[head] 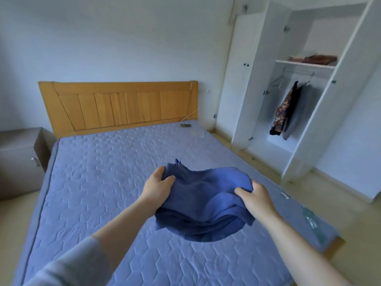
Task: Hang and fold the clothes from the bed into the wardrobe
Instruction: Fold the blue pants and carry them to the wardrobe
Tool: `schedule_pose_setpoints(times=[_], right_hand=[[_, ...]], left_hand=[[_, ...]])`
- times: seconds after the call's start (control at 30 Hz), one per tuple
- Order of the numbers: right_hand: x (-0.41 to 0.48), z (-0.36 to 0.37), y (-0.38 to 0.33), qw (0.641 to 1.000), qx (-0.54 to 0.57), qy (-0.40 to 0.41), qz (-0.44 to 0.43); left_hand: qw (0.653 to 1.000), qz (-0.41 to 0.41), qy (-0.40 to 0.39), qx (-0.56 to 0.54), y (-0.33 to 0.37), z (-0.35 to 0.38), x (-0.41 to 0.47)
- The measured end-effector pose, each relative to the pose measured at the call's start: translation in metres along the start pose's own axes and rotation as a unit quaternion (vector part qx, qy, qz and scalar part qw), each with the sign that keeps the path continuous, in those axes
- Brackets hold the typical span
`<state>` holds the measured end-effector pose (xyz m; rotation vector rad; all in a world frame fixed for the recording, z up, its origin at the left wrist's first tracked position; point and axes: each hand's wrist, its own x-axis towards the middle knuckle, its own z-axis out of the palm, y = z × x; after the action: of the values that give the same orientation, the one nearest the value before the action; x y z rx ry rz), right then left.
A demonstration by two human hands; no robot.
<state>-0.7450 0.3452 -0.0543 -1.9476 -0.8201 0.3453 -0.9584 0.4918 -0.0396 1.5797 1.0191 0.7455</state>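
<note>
Above the bed (103, 172), left hand (157, 185) and right hand (255, 196) clamp a folded, sagging blue garment (202, 205).

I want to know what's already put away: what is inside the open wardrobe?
A brownish folded garment lies on the shelf; below, a dark patterned garment and a grey garment hang from the rail. The section behind the closed doors is hidden.

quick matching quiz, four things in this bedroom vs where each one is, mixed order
1 folded blue cloth garment
2 dark floral garment
3 reddish-brown folded cloth
4 small dark device with white cable

a on white wardrobe shelf
b hanging from metal wardrobe rail
c on quilted blue mattress by wooden headboard
d held by left hand and right hand

Pairs: 1-d, 2-b, 3-a, 4-c
</note>
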Motion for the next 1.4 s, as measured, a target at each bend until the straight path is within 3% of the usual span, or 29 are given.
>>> schedule_pose_setpoints(times=[0.33, 0.6, 1.17, 1.4], right_hand=[[0.005, -0.252, 0.031, 0.992, 0.032, 0.124, -0.017], [0.004, -0.431, 0.071, 0.980, -0.015, 0.197, -0.036], [0.110, -0.602, 0.161, 0.948, -0.093, 0.304, 0.010], [0.180, -0.676, 0.220, 0.937, -0.118, 0.323, 0.054]], left_hand=[[0.990, 0.089, -0.104, -0.035, 0.140, 0.191, -0.028], [0.970, 0.117, -0.192, -0.097, 0.222, 0.359, -0.056], [0.911, 0.147, -0.357, -0.147, 0.303, 0.614, 0.031], [0.900, 0.123, -0.391, -0.148, 0.323, 0.733, 0.071]])
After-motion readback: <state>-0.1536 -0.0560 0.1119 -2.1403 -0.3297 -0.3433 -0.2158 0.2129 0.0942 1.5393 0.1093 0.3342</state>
